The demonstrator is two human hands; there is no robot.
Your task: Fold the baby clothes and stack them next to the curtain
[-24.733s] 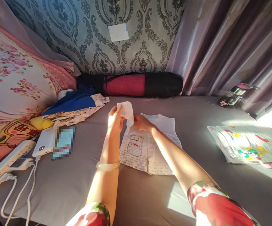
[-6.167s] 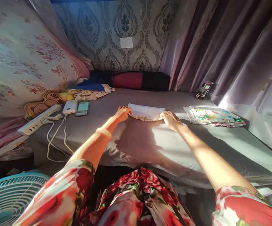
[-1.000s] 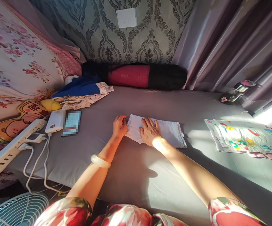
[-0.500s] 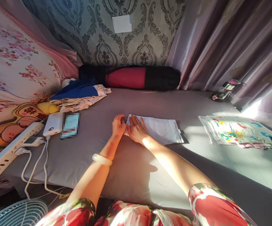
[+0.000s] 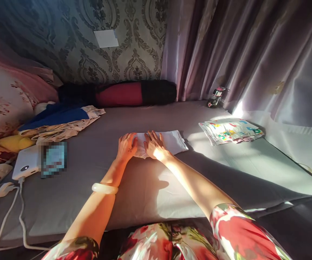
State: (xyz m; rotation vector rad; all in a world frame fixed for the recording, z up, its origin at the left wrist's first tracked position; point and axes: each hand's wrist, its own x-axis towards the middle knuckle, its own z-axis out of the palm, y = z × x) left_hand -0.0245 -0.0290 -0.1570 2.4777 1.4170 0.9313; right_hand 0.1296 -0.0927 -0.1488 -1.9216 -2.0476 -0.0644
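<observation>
A small white garment [image 5: 170, 141], folded into a narrow strip, lies on the grey bed sheet [image 5: 150, 187] in front of me. My left hand [image 5: 126, 147] rests at its left end, fingers loosely curled over the edge. Beside it my right hand [image 5: 153, 145] lies flat on the cloth with its fingers spread, pressing down. A pale bangle [image 5: 104, 188] circles my left wrist.
A folded colourful printed cloth [image 5: 230, 130] lies to the right near the curtain. A pile of clothes [image 5: 60, 121] sits at the left, with a power bank [image 5: 26, 167], a phone [image 5: 53, 159] and charging cables. A red-and-black roll [image 5: 123, 94] lies along the wall; a flask [image 5: 215, 97] stands by the curtain.
My right hand has slid left along the folded garment until it sits beside my left hand. The view has swung to the right.
</observation>
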